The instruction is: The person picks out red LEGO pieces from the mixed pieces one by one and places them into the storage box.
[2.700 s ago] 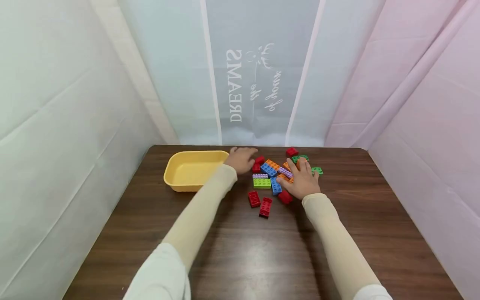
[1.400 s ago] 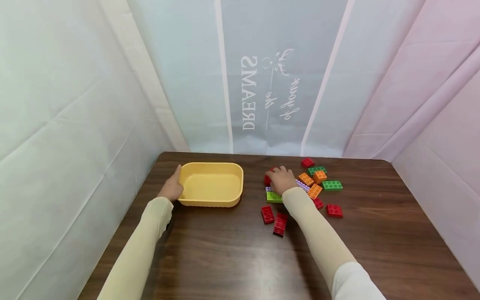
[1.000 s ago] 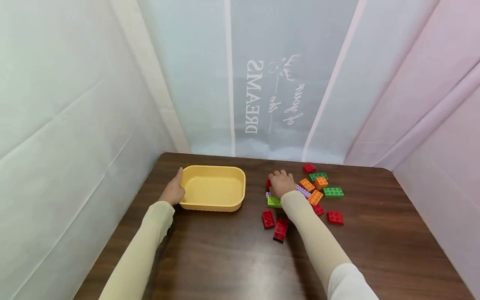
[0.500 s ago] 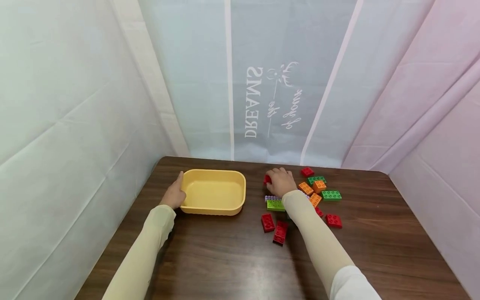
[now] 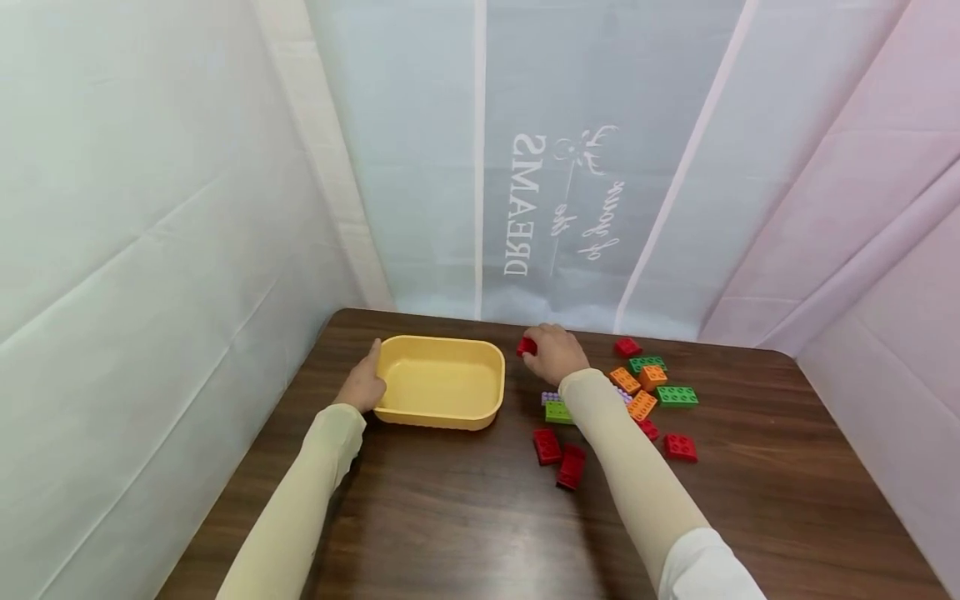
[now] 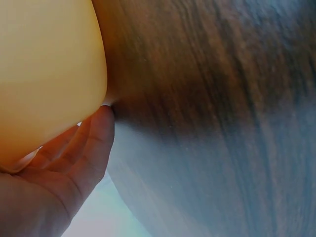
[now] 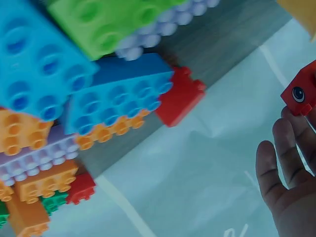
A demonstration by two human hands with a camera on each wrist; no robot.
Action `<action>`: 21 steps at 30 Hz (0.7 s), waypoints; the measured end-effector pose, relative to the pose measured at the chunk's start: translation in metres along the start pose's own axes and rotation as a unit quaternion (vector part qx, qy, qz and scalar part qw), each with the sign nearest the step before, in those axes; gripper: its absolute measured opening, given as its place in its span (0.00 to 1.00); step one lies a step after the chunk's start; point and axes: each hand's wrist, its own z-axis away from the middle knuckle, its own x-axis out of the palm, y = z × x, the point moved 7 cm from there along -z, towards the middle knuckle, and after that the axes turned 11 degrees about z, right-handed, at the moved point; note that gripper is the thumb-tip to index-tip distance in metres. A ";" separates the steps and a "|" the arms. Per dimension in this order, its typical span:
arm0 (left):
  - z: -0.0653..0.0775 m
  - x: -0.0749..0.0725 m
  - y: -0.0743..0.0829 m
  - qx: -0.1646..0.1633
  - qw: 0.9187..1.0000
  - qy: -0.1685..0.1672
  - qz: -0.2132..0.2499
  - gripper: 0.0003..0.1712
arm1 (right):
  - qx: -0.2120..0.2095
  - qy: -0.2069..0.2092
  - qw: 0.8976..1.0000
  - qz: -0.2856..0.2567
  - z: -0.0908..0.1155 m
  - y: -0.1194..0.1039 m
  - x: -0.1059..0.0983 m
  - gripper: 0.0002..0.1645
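My left hand (image 5: 362, 385) grips the left end of a yellow plastic tray (image 5: 438, 417). In the left wrist view its fingers (image 6: 91, 155) lie along the outside of the tray wall; the thumb is hard to make out. Between the thumb and fingers of my right hand (image 5: 557, 354) is a red toy building brick (image 5: 526, 346), right of the tray near the table's back edge. The right wrist view shows an eye printed on this brick (image 7: 298, 94). Below the right hand sit a lime green brick (image 5: 558, 412) and a purple studded brick (image 5: 553, 398), partly hidden by the forearm.
More bricks lie to the right: orange (image 5: 641, 406), green (image 5: 677, 396) and red (image 5: 680, 447). Two red bricks (image 5: 547, 447) lie nearer the front. Blue bricks (image 7: 118, 89) show only in the right wrist view. A curtain stands behind the dark wooden table (image 5: 450, 517).
My left hand went from beside the bricks to the tray's left end. The right hand left the right-hand bricks, took a red brick and moved it slightly back and left. The camera view shifted.
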 end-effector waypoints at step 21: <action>-0.009 0.007 -0.001 0.016 1.000 0.011 -0.013 0.48 | -0.063 -0.033 0.997 -0.009 -0.053 -0.083 -0.004 0.21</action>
